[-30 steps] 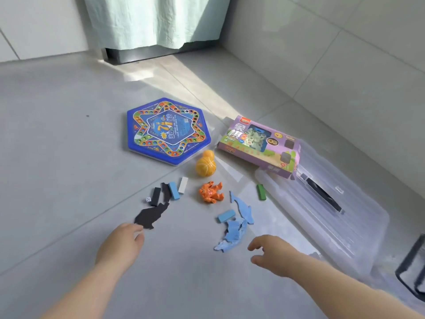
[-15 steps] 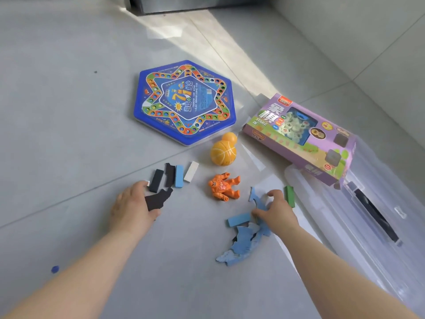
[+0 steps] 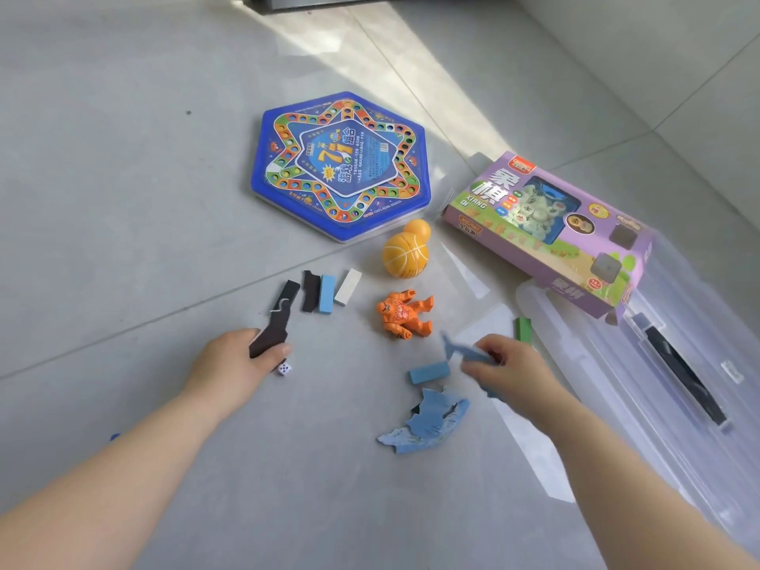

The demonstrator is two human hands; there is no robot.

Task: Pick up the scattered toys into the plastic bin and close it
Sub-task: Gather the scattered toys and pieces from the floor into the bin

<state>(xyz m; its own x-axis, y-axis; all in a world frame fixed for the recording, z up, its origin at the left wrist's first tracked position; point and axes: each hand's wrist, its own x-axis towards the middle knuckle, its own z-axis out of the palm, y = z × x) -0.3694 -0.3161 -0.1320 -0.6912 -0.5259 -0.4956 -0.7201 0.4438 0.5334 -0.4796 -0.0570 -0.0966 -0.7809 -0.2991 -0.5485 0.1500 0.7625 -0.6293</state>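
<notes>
Two hands loaded: left hand [image 3: 242,359] has its fingers curled round a flat black piece [image 3: 271,339], long axis pointing away from the person; right hand [image 3: 514,368] pinches a thin blue fish piece [image 3: 456,349] just off the floor [image 3: 123,199]. The clear plastic bin [image 3: 658,405] sits right beside the right hand on its outer side, running fwd along the wall [image 3: 678,55], so the right hand's nearer and the left must cross over. Grey tiles, w/ a sun patch up top.
</notes>
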